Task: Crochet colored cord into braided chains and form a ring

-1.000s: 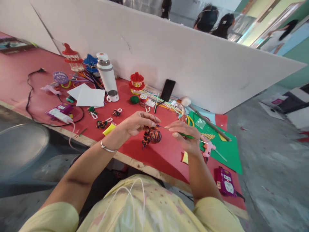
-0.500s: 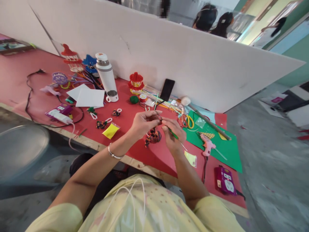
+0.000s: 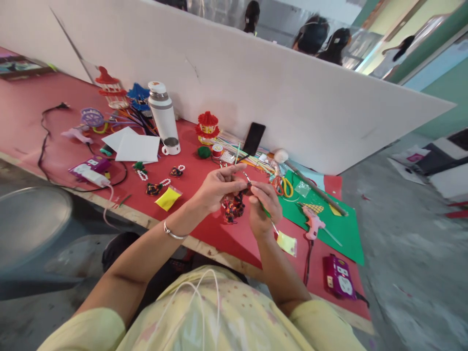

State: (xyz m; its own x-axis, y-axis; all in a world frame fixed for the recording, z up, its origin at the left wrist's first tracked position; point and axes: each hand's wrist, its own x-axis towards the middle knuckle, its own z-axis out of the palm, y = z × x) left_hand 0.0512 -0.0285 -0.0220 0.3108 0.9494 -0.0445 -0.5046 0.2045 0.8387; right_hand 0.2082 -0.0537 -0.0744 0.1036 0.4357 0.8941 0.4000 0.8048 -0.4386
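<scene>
My left hand (image 3: 218, 186) pinches a dark multicoloured yarn piece (image 3: 234, 208), which hangs below the fingers over the red table. My right hand (image 3: 265, 207) is closed around a crochet hook with a green grip (image 3: 265, 211); its metal tip points up between the two hands, at the top of the yarn. The fingertips of both hands nearly meet there. Just which strand the hook touches is too small to tell.
The red table (image 3: 204, 231) holds a white flask (image 3: 163, 114), white cards (image 3: 137, 147), a yellow packet (image 3: 168, 198), a phone (image 3: 254, 139), scissors (image 3: 287, 186), a pink glue gun (image 3: 313, 222) and a purple power box (image 3: 340, 277). People sit beyond the white partition (image 3: 292, 102).
The hook's metal tip now shows above the fingertips. The hanging yarn piece has turned, and its round striped part no longer shows. The view has shifted slightly.
</scene>
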